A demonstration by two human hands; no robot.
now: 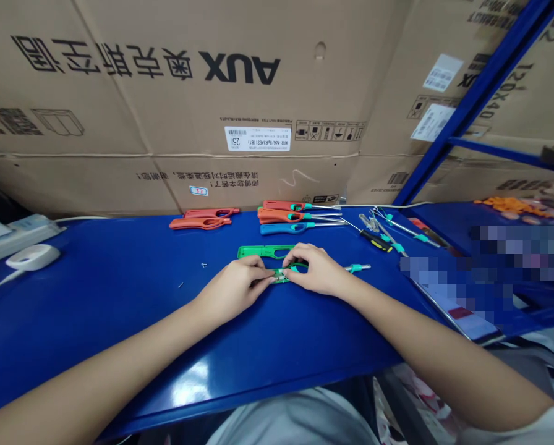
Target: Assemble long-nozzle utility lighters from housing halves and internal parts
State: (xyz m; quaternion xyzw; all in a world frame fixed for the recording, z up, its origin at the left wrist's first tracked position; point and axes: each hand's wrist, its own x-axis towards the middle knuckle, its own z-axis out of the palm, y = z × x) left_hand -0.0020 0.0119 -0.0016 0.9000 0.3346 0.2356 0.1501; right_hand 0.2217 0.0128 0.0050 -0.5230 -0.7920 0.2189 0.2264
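Observation:
Both my hands meet at the middle of the blue table (119,309) over a green lighter body (282,275) with a long metal nozzle (358,268) pointing right. My left hand (236,287) pinches its left end with fingers closed. My right hand (316,269) is curled over its handle part and presses on it. A separate green shell half (258,251) lies just behind my hands.
Orange shell halves (203,219) lie at the back. Orange and blue long lighters (295,219) lie beside them. Screwdrivers and metal nozzles (383,235) are at the right. A power strip (17,232) and a white device (32,256) sit far left. Cardboard boxes (240,93) wall the back.

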